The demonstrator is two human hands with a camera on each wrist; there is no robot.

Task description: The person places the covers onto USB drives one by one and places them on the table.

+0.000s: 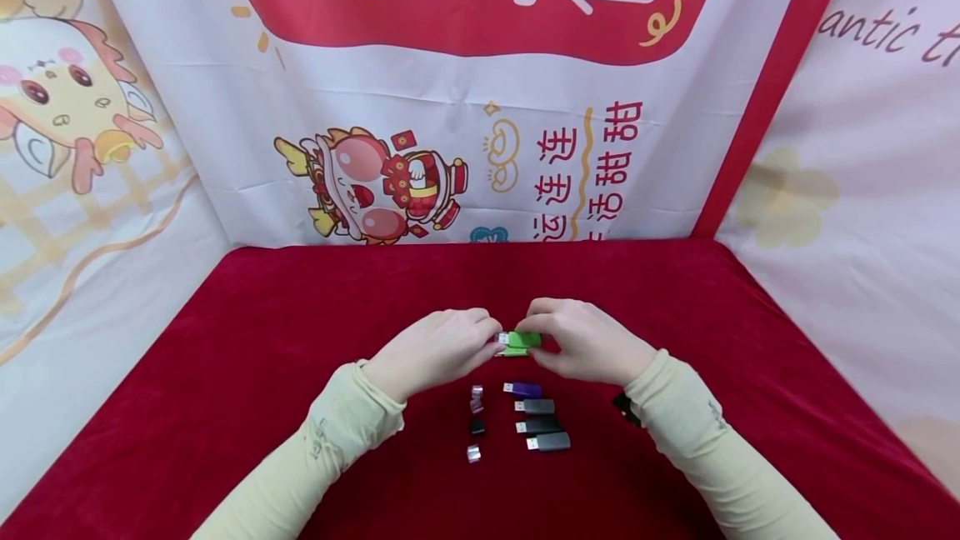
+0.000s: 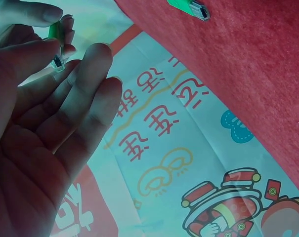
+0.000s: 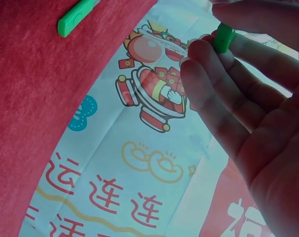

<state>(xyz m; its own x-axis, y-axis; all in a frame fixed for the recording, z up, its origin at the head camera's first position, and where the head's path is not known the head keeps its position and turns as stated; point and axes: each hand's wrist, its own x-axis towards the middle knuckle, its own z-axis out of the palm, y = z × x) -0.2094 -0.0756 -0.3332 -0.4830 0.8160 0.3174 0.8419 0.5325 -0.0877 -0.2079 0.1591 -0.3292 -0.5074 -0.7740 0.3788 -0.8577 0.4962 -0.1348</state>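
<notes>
Pinching a green USB stick (image 1: 528, 339) over the red cloth (image 1: 337, 290), your right hand (image 1: 588, 344) sits at its three o'clock, plug (image 1: 504, 339) toward nine; your left hand (image 1: 438, 348) bends thumb and fingertips about that plug end, though whether they grip I cannot tell. A second green stick (image 3: 75, 19) lies on the cloth, head view, six o'clock of the held one. Farther toward six, a column: purple stick (image 1: 527, 390), grey stick (image 1: 538, 407), black stick (image 1: 542, 426), lower grey stick (image 1: 553, 442); three clear caps (image 1: 473, 454) and one black cap (image 1: 477, 427) at their nine o'clock.
</notes>
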